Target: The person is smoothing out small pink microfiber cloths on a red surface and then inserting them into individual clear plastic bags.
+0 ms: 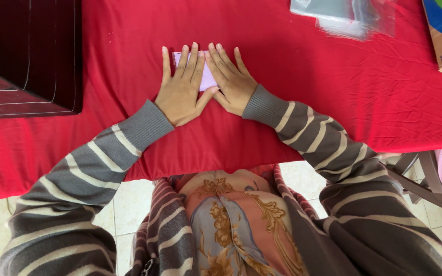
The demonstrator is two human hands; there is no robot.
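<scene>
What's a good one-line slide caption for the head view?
Left hand and right hand press flat on a pale pink paper on a red tablecloth.

Both hands — left hand (181, 88) beside right hand (233, 82) — lie flat on the paper (208, 81), itself on the tablecloth (303, 76).

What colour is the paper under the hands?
Pale lilac-pink paper, best in the head view.

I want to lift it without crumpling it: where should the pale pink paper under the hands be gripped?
Probably at the far top-left corner of the pink paper, pinched from the side away from the person. It lies flat on the red cloth, and the left hand and right hand cover the rest.
</scene>
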